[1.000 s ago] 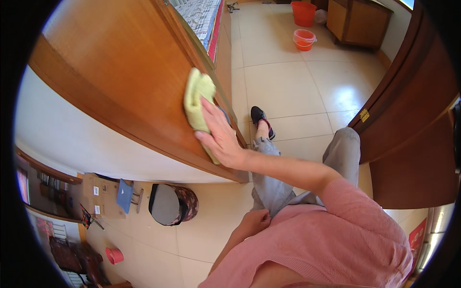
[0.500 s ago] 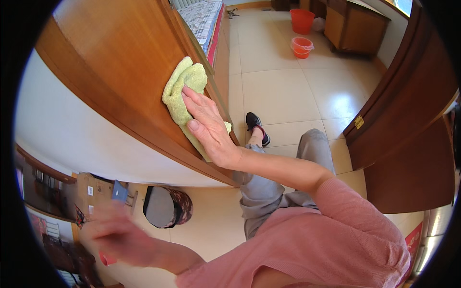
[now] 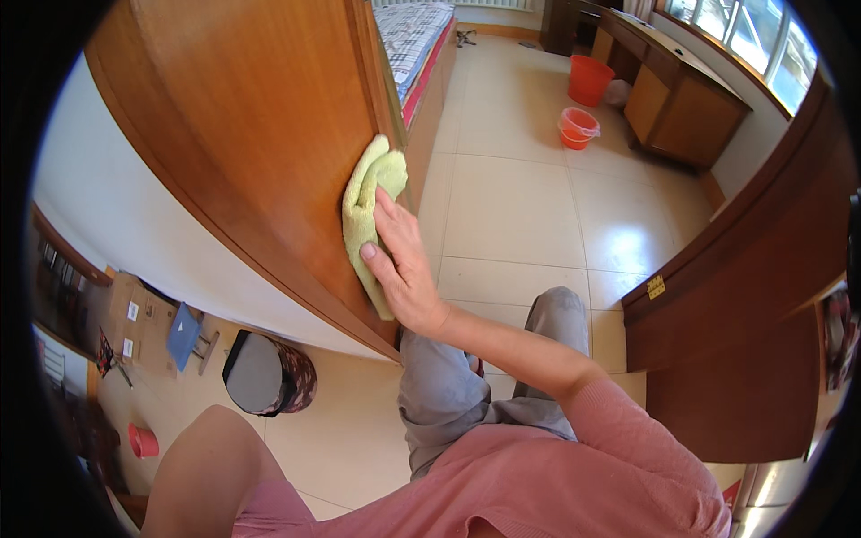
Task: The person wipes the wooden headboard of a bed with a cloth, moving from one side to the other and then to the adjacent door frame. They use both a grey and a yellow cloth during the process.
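My right hand (image 3: pixel 404 271) holds a folded pale yellow-green cloth (image 3: pixel 366 211) flat against the wooden door frame (image 3: pixel 260 134). Its fingers reach up over the cloth and the thumb lies along the nearer side. Part of the cloth is hidden under the palm. At the lower left only my bent left arm (image 3: pixel 206 466) shows; the left hand itself is out of the picture.
A brown door (image 3: pixel 726 305) stands open on the right. Beyond the doorway are a red bucket (image 3: pixel 590 81), a smaller red bucket (image 3: pixel 577 130), a desk (image 3: pixel 682 99) and a bed (image 3: pixel 413 40). A grey-topped round stool (image 3: pixel 265 375) stands at lower left.
My left hand, blurred at the lower left before, has left the picture. My right hand and the cloth stay against the wood. The view has shifted, showing more of the window.
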{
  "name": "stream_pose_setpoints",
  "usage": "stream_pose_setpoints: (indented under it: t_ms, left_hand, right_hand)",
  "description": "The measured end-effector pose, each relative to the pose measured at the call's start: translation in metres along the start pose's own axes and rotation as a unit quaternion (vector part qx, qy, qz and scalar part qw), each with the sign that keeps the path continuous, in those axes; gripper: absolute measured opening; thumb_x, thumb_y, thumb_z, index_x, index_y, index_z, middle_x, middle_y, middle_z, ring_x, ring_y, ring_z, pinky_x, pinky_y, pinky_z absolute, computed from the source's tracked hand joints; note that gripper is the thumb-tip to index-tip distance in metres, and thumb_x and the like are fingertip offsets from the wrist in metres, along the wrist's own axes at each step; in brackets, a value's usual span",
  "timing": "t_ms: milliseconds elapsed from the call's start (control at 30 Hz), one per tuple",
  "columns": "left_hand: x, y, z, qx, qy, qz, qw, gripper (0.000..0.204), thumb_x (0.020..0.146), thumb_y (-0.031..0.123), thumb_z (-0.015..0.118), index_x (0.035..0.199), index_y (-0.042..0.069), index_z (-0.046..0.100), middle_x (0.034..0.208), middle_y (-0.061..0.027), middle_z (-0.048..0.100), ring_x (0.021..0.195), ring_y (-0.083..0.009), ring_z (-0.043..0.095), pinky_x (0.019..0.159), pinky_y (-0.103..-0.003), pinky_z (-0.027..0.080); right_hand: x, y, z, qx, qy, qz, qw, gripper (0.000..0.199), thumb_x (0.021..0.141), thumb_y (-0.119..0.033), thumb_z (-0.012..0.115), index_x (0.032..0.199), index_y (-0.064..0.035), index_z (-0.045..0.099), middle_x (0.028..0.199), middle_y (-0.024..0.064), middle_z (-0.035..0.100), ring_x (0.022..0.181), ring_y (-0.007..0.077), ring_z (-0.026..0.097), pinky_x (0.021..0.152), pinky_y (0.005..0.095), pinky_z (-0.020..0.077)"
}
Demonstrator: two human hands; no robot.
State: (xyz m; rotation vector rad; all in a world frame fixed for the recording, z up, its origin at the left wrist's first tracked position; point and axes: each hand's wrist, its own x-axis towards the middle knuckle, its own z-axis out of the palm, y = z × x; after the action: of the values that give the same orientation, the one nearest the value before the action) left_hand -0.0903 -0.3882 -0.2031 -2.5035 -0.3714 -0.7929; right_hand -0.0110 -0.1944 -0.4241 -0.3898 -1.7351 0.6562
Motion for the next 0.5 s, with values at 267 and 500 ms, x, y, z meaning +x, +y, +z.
stream_pose_setpoints:
  t_ms: [267,500]
  left_hand:
    - [0.021,-0.024,0.022,0.035,-0.062,0.002,0.997,0.03,0.097,0.037,0.056,0.108,0.01,0.052,0.111,-0.0092,0.047,0.105,-0.0249,0.042,0.094,-0.043,0.034]
    - [0.035,-0.045,0.03,0.067,-0.054,-0.001,0.996,0.038,0.096,0.043,0.056,0.115,0.011,0.048,0.118,-0.0096,0.045,0.11,-0.0265,0.04,0.096,-0.046,0.032]
  right_hand:
    - [0.141,-0.014,-0.005,-0.064,0.062,-0.203,0.975,0.052,0.098,-0.011,0.053,0.148,0.0002,0.044,0.16,0.0193,0.032,0.144,0.0406,0.031,0.118,0.0465,0.0255]
    - [0.179,0.023,-0.006,-0.047,0.142,-0.182,0.972,0.054,0.095,-0.014,0.056,0.147,-0.0039,0.044,0.16,0.0228,0.028,0.14,0.0452,0.035,0.112,0.0507,0.0318]
